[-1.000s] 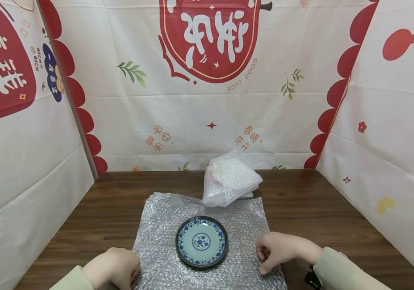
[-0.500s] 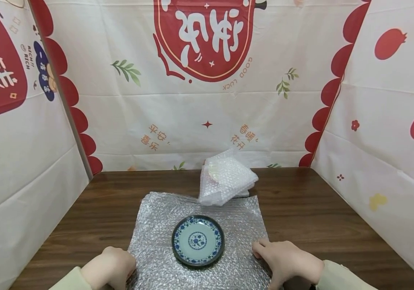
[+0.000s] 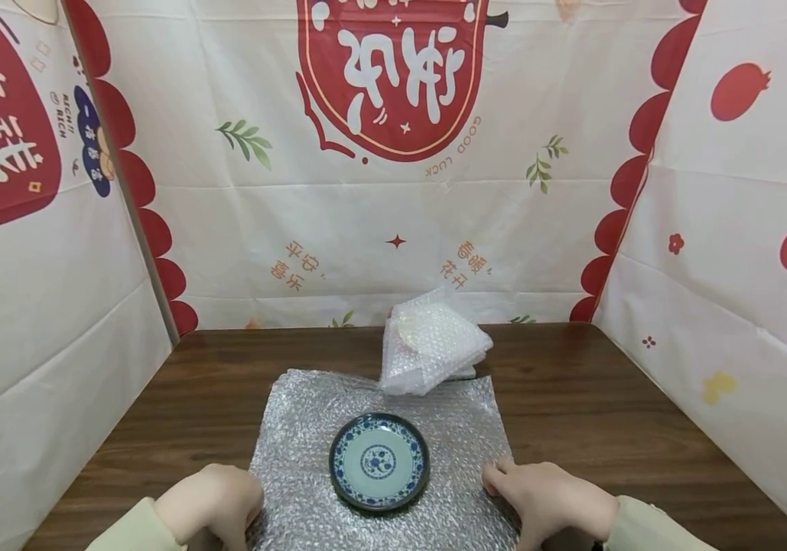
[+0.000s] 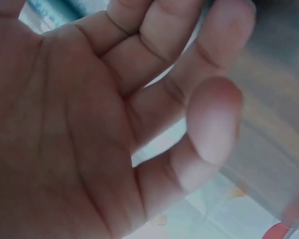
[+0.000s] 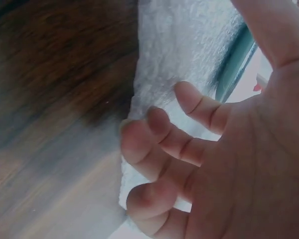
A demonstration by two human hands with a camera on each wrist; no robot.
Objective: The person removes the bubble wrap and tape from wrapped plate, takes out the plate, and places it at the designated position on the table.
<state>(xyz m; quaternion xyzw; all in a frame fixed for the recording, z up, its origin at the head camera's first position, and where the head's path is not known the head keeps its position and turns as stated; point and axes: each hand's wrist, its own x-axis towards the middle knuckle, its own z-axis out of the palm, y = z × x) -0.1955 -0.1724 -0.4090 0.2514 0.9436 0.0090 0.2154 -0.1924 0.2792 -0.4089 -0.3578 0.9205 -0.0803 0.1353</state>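
A round plate point(image 3: 379, 463) with a blue floral rim and a dark edge lies face up on a silvery bubble wrap sheet point(image 3: 307, 409). At the sheet's left edge is my left hand point(image 3: 217, 497), its fingers loosely bent. The left wrist view shows nothing held in its palm point(image 4: 65, 129). My right hand point(image 3: 547, 497) is at the sheet's right edge, fingers spread and slightly bent. In the right wrist view those fingers point(image 5: 139, 142) lie over or beside the sheet's edge without gripping it; whether they touch it cannot be told.
Behind the plate, a bubble-wrapped bundle point(image 3: 434, 344) overlaps the sheet's far edge. Both sit on a dark wooden table point(image 3: 565, 383). Printed white cloth point(image 3: 352, 207) with red scalloped borders encloses the back and both sides.
My right hand has moved slightly nearer along the sheet's right edge and its fingers have spread. The left hand stays about where it was. The plate and bundle stay put; the head view shifts a little.
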